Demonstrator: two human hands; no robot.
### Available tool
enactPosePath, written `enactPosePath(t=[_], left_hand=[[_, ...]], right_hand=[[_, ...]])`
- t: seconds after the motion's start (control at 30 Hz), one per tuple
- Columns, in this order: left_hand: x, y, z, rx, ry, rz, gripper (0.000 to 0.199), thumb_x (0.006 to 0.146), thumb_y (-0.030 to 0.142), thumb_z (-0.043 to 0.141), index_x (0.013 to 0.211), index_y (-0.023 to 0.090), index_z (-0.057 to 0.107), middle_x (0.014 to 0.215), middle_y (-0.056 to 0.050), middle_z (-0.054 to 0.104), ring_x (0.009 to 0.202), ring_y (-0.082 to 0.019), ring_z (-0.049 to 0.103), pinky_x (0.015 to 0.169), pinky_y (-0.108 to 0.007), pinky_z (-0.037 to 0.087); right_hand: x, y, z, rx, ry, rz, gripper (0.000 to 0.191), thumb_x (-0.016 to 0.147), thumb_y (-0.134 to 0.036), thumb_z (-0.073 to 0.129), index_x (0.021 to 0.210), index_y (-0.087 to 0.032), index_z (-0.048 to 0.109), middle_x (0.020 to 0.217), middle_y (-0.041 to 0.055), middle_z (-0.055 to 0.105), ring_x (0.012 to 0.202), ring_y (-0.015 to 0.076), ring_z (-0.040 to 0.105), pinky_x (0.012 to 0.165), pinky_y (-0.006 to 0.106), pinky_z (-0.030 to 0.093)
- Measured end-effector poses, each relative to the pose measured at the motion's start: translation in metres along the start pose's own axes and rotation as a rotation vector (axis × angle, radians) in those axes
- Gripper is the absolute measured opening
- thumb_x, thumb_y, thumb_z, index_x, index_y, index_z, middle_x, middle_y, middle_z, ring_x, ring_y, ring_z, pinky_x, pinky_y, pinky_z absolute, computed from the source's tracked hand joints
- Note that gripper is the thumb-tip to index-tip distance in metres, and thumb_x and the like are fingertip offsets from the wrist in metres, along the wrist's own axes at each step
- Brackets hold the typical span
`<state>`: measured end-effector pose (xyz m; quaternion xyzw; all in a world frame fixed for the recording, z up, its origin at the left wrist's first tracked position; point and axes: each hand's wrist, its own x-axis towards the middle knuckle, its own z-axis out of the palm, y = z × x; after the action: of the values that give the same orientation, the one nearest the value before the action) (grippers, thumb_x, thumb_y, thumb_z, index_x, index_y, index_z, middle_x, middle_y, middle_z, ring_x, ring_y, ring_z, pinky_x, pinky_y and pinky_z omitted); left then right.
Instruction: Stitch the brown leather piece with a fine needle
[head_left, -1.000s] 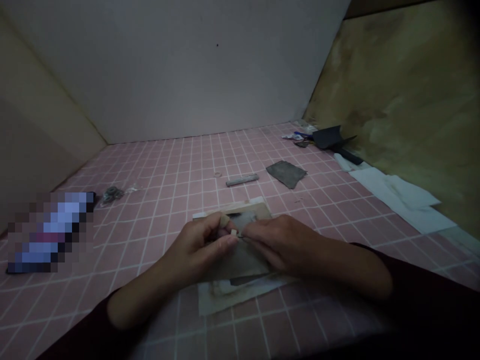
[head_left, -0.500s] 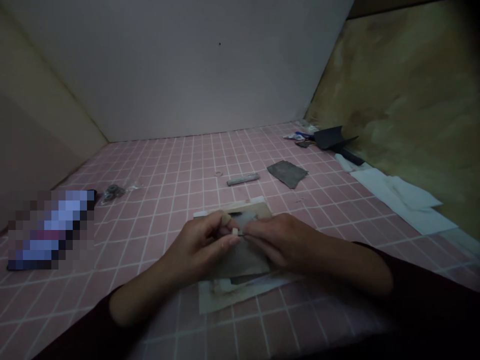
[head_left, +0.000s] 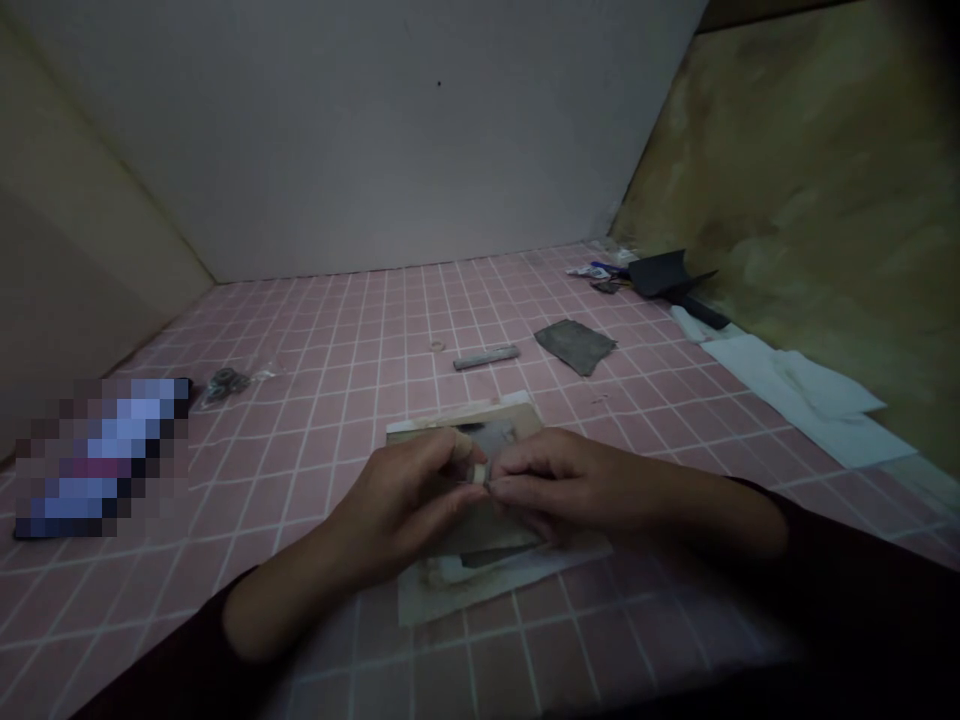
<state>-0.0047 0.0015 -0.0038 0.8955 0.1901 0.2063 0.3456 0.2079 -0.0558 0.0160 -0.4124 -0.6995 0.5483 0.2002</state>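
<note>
Between the thumb and fingers of my left hand (head_left: 420,490) is a small pale ring (head_left: 479,473). A band of tape or similar wraps one finger of this hand. My right hand (head_left: 551,480) is closed in a pinch right against the ring; a thin grey bit shows at its fingertips, too small to name. Both hands hover over a stack of brownish and whitish sheets (head_left: 487,552), whose middle they partly cover. Beyond the stack lie another pale ring (head_left: 437,346), a grey rolled tube (head_left: 486,357) and a dark grey piece of what looks like sandpaper (head_left: 576,347).
A pixelated phone-like device (head_left: 112,460) and a clear bag of dark small parts (head_left: 227,384) lie on the left. White papers (head_left: 802,395) and a black dustpan-like scoop (head_left: 664,275) lie along the right wall. The surface is covered with pink checked cloth (head_left: 345,340).
My right fingers have closed in tighter by the ring and come slightly lower. The ring has shifted a little to the right and turned, so its round face shows more.
</note>
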Motion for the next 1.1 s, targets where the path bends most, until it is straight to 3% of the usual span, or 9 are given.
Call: enactPosePath(t=[0.2, 0.4, 0.7, 0.93, 1.1], left_hand=[[-0.0007, 0.0009, 0.0004, 0.088, 0.093, 0.030, 0.013, 0.089, 0.024, 0.057, 0.100, 0.019, 0.054, 0.084, 0.001, 0.060, 0.077, -0.011, 0.057, 0.069, -0.023, 0.043], [-0.0024, 0.0003, 0.0002, 0.145, 0.143, 0.045, 0.015, 0.088, 0.026, 0.058, 0.101, 0.018, 0.054, 0.087, -0.001, 0.062, 0.079, -0.012, 0.059, 0.069, -0.023, 0.044], [-0.0017, -0.0012, -0.0014, 0.153, 0.161, 0.029, 0.016, 0.088, 0.025, 0.058, 0.102, 0.019, 0.054, 0.088, -0.001, 0.062, 0.079, -0.012, 0.059, 0.069, -0.022, 0.044], [-0.0011, -0.0023, -0.0025, 0.147, 0.137, 0.002, 0.018, 0.088, 0.027, 0.058, 0.103, 0.018, 0.054, 0.089, -0.001, 0.062, 0.081, -0.013, 0.059, 0.070, -0.023, 0.045], [-0.0003, -0.0042, -0.0008, 0.103, 0.118, -0.015, 0.016, 0.090, 0.029, 0.055, 0.101, 0.018, 0.054, 0.082, 0.000, 0.061, 0.074, -0.013, 0.058, 0.066, -0.023, 0.044]], right_hand=[[0.0028, 0.0053, 0.0030, -0.058, 0.114, 0.056, 0.045, 0.093, -0.042, 0.045, 0.056, -0.016, 0.047, 0.050, -0.0046, 0.042, 0.048, 0.0070, 0.040, 0.045, 0.021, 0.030], [0.0024, 0.0053, 0.0033, -0.134, 0.169, 0.041, 0.044, 0.092, -0.039, 0.047, 0.054, -0.017, 0.038, 0.052, -0.0059, 0.032, 0.049, 0.0061, 0.033, 0.044, 0.021, 0.024], [0.0022, 0.0030, 0.0018, -0.141, 0.143, 0.037, 0.039, 0.094, -0.030, 0.043, 0.059, -0.015, 0.049, 0.055, -0.0024, 0.049, 0.053, 0.0083, 0.047, 0.051, 0.021, 0.035], [0.0009, 0.0021, 0.0011, -0.098, 0.138, 0.012, 0.033, 0.095, -0.028, 0.041, 0.067, -0.016, 0.054, 0.057, -0.0020, 0.052, 0.056, 0.0105, 0.051, 0.056, 0.023, 0.040], [0.0013, 0.0073, 0.0052, -0.276, 0.256, -0.107, 0.026, 0.094, -0.022, 0.042, 0.071, -0.016, 0.051, 0.063, -0.0026, 0.050, 0.061, 0.0099, 0.048, 0.061, 0.024, 0.037]])
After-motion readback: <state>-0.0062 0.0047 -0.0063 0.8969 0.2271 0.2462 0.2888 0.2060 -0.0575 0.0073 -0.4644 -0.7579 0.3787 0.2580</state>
